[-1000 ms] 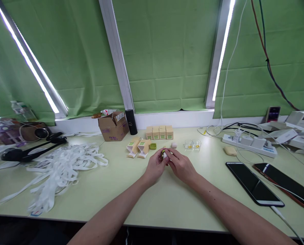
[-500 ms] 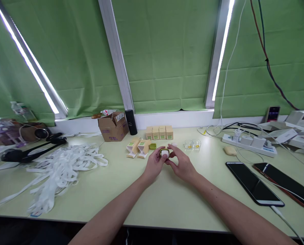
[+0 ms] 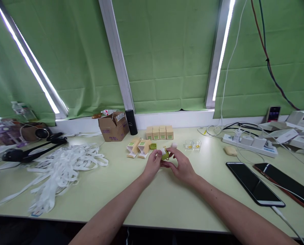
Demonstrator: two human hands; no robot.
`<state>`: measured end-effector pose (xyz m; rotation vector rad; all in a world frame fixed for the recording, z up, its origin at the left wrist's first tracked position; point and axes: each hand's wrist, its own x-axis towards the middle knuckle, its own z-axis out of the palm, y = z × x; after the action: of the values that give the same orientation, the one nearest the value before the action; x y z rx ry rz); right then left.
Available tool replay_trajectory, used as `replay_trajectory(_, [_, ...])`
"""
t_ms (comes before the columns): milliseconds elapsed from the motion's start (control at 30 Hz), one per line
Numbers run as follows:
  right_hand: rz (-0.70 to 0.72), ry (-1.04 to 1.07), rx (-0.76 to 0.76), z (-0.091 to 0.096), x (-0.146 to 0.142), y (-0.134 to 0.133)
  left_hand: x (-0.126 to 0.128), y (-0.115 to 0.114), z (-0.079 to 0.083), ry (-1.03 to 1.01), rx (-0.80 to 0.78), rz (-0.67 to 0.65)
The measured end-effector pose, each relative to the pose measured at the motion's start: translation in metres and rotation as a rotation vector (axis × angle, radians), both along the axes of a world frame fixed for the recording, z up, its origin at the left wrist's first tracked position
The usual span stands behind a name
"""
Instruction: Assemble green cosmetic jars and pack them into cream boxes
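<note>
Between my fingertips is a small olive-green case cover (image 3: 165, 156) with a white piece (image 3: 163, 150) at its top and a small ring at its side. My left hand (image 3: 152, 165) pinches it from the left, thumb on top. My right hand (image 3: 182, 165) grips it from the right with thumb and fingers. Just beyond my left fingers lies a second small green part (image 3: 153, 146), hollow like a shallow tray. A small whitish block (image 3: 174, 145) sits behind my right fingers. The cover's underside is hidden by my fingers.
Small kraft boxes (image 3: 159, 132) stand in a row, with two opened ones (image 3: 143, 147) before them. Clear plastic holders (image 3: 192, 144) lie right of centre. White straps (image 3: 62, 170) are heaped left; phones (image 3: 255, 183) and a power strip (image 3: 251, 143) lie right; a cardboard box (image 3: 113, 127) stands behind.
The green cover has been turned in my fingers: its open face with the white inside was toward me, and now its green side shows. The whitish block behind my right hand is more visible.
</note>
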<state>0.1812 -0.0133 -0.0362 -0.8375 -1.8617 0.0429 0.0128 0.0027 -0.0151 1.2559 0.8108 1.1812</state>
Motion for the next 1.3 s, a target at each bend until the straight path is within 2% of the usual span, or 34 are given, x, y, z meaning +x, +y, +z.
replay_trajectory(300, [-0.019,0.047,-0.034,0.004,-0.002,-0.003,0.000,-0.001,-0.003,0.027,-0.005,-0.179])
replay_trajectory(633, [0.069,0.104,-0.065,0.007,0.003,-0.007,-0.002,-0.003,0.005,-0.050,-0.043,-0.348])
replay_trajectory(900, [0.116,0.193,-0.110,0.003,0.003,-0.008,-0.009,-0.005,0.010,-0.156,0.007,-0.426])
replay_trajectory(1033, [0.145,0.180,-0.153,0.003,0.002,-0.007,-0.010,-0.003,0.007,-0.160,0.000,-0.385])
replay_trajectory(1133, [0.034,0.150,-0.125,0.003,0.004,0.001,-0.010,0.001,0.002,-0.161,-0.015,-0.292])
replay_trajectory(1300, [-0.427,-0.054,-0.058,-0.003,0.025,0.024,-0.009,0.007,0.000,-0.166,-0.022,-0.121])
